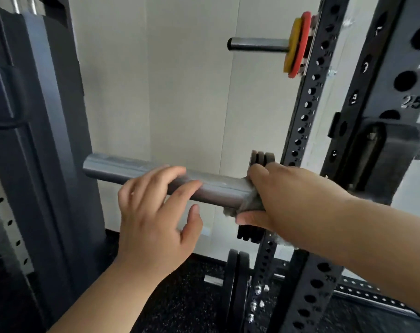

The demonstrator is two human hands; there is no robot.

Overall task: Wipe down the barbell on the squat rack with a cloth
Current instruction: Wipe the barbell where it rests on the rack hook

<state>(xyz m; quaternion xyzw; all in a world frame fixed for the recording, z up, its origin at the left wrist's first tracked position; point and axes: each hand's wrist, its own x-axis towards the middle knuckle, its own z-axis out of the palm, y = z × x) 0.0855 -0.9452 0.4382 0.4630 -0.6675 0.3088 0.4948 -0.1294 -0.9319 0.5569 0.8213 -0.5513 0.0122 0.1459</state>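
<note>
The grey barbell sleeve (132,170) runs from the left middle of the view toward the squat rack upright (302,121) on the right. My right hand (283,195) grips a grey cloth (249,204) wrapped round the sleeve near its inner collar. Small dark plates (263,157) sit just behind that hand. My left hand (156,212) hovers over the middle of the sleeve with fingers spread and relaxed, fingertips at or just above the metal. It holds nothing.
A storage peg (257,44) with yellow and red plates (297,44) sticks out of the upright above. Black plates (237,284) hang low by the rack base. A dark machine column (48,140) stands at left. The floor is black speckled rubber (180,296).
</note>
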